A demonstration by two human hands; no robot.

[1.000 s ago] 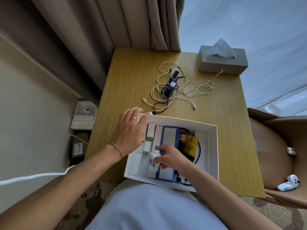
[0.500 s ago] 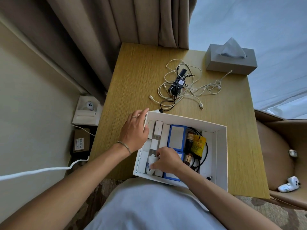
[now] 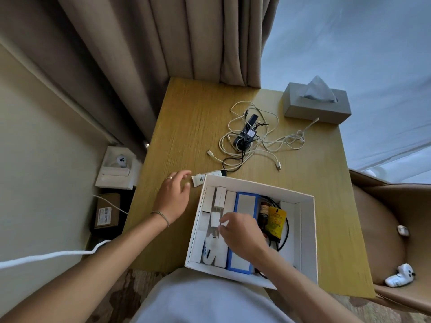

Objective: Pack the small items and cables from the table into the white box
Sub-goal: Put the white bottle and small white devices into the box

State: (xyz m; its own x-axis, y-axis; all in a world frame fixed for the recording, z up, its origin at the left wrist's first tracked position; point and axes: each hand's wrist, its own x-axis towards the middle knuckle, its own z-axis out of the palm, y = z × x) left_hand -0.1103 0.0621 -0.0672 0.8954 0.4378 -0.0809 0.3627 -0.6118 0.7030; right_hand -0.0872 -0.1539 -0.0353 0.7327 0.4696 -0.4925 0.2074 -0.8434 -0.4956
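Inside the white box (image 3: 306, 231), the right hand (image 3: 242, 231) pinches a small white plug (image 3: 215, 219). The left hand (image 3: 175, 197), fingers loose and spread, hovers nearest a white tube (image 3: 200, 179) lying crosswise just beyond; tangled cables (image 3: 251, 138) wait farther back on the table (image 3: 186, 127).

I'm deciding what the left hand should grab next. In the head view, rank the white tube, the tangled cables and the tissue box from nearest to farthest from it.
1. white tube: just right of the left hand, by the box corner.
2. tangled cables: mid-table, beyond the box.
3. tissue box: far right corner.
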